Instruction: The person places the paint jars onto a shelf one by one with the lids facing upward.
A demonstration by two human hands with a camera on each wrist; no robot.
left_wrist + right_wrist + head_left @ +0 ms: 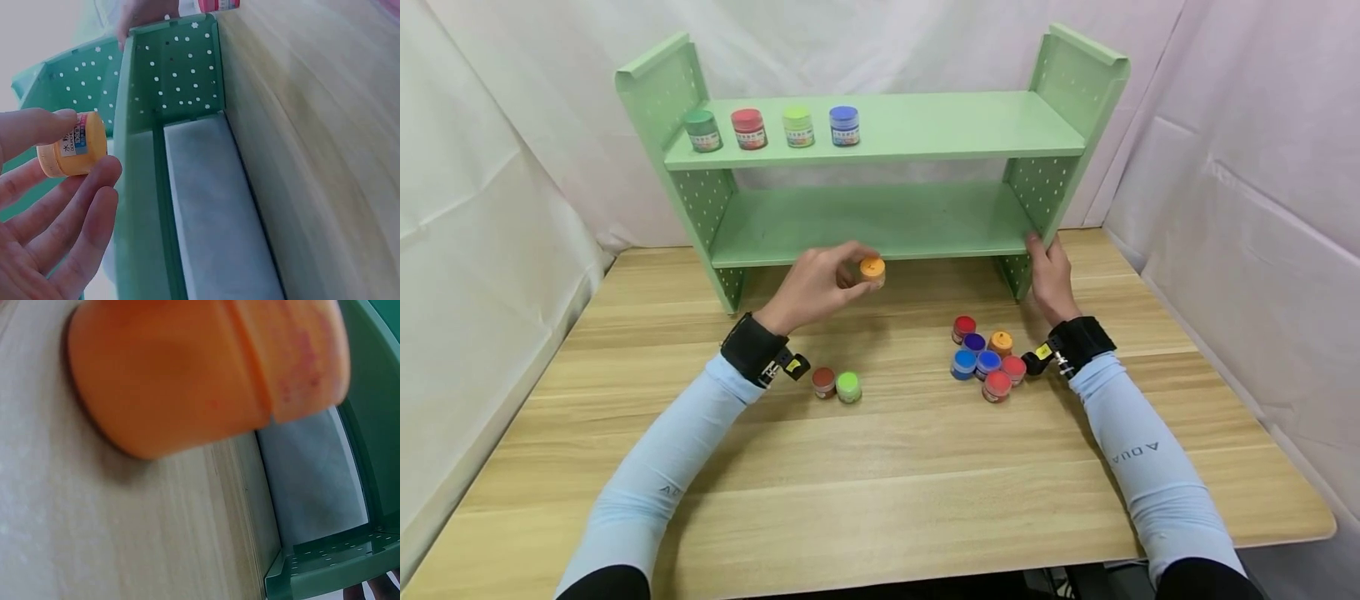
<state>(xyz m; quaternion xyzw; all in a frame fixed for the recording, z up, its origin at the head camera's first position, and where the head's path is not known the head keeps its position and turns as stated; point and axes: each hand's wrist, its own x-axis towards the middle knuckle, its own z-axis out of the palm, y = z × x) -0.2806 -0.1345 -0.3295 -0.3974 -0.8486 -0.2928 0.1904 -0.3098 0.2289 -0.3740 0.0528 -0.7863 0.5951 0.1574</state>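
Between thumb and fingers my left hand (822, 285) pinches a small orange paint jar (872, 270), close to the front edge of the lower shelf. The left wrist view shows the jar's printed label (80, 135) and its tilt on its side. My right hand (1051, 273) grips the right side panel of the green shelf rack (887, 218), low down near the lower shelf. In the right wrist view, an orange jar (169, 369) standing on the table fills much of the picture; only the fingertips (381, 589) of that hand show, at the panel.
On the upper shelf stand dark green (703, 132), red (749, 129), light green (798, 127) and blue (845, 127) jars. A brown jar (823, 382) and a light green jar (848, 387) sit left on the table (880, 500). Several red, blue and orange jars (988, 363) cluster at right.
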